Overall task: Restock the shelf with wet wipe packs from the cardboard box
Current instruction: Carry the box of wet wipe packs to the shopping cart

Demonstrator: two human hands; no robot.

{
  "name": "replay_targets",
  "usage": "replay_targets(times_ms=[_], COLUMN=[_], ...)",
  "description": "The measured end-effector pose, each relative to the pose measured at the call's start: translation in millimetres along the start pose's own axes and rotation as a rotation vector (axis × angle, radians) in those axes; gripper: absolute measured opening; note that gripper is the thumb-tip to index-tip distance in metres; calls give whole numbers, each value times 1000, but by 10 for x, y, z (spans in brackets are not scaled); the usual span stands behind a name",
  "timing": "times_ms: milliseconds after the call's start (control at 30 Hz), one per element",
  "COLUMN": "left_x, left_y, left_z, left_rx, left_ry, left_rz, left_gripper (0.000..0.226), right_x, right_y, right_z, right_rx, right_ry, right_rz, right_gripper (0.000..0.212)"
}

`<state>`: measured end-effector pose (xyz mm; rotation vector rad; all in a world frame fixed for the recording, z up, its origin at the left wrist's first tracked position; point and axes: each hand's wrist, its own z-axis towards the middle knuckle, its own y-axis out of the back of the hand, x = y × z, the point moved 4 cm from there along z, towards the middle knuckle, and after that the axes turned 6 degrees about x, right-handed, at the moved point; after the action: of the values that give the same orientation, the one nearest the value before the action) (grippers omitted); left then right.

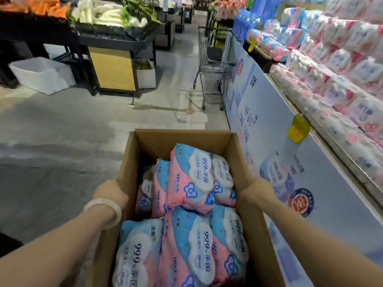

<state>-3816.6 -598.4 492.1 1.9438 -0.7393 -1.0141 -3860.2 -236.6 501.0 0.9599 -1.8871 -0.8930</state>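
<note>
The left hand point(110, 193) and right hand point(258, 191) are gripping the cardboard box point(182, 139) by its side walls; the fingers are hidden; wet wipe packs point(190, 179) are lying between them, the shelf point(331, 83) to the right.

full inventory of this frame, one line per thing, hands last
box: one, brown cardboard, open, bottom centre
wipe packs: several, pink-blue-white, piled in box
shelf: one, right side, rows of pink-white packs
yellow tags: two, on shelf edge
cart: one, grey wire, aisle ahead beside shelf
produce stand: one, black, upper left, with white-green and orange vegetables
white bin: one, floor, left
bracelet: one, pale, left wrist
left hand: grips box's left wall
right hand: grips box's right wall
</note>
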Motion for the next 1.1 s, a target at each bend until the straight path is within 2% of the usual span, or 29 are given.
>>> replay_targets(times_ms=[33,133,200,367,467,800,1033,1100], left_x=[-169,-755,-1118,-2174,-2735,-4429,-5784,-6265], left_y=[20,158,292,470,447,882,1227,1405], left_z=[349,1397,2041,3544,4428,7271,9501,10031], left_rx=[4,7,6,48,56,4,-53,-59], left_ry=[-3,-44,-63,-138,-126,-5,-85,-87], left_rz=[15,12,4,-35,-4,-19,-21,10], left_gripper=[18,19,20,18,18,30,25,25], right_x=[147,527,742,1190,1472,2841,3724,3955], right_y=[66,350,524,1078,1303,2386,2974,3249], right_z=[310,1231,1801,3335,4363,7503,9679,10211], right_rx=[-12,-50,-19,-30,-27,-23,-46,-42], right_ry=[-1,-31,-40,-130,-115,-76,-76,-89], right_rz=[-19,6,28,82,53,30,46,61], right_gripper=[11,15,5,25,15,17,24,19])
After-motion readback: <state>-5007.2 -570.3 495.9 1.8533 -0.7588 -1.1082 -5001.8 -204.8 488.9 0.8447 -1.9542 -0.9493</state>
